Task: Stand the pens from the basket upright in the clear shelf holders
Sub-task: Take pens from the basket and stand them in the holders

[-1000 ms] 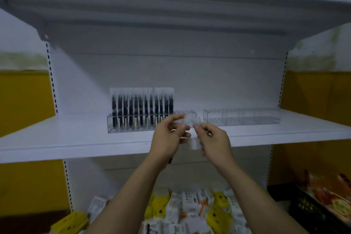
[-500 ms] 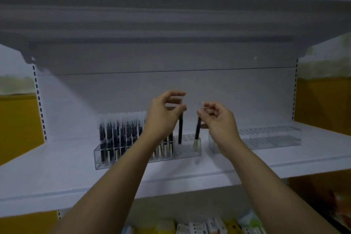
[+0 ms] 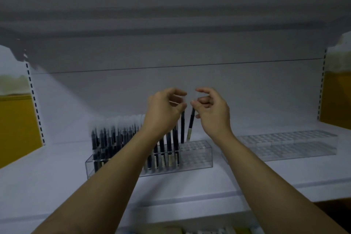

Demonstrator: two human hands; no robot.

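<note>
My left hand (image 3: 163, 109) pinches a slim black plastic pen (image 3: 182, 129) at its cap and my right hand (image 3: 212, 109) pinches a second black pen (image 3: 191, 125); both look light, stiff and slick, so best gripped high.

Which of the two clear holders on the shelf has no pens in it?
The holder on the right, beyond the right hand; the left holder is mostly filled with dark pens.
</note>
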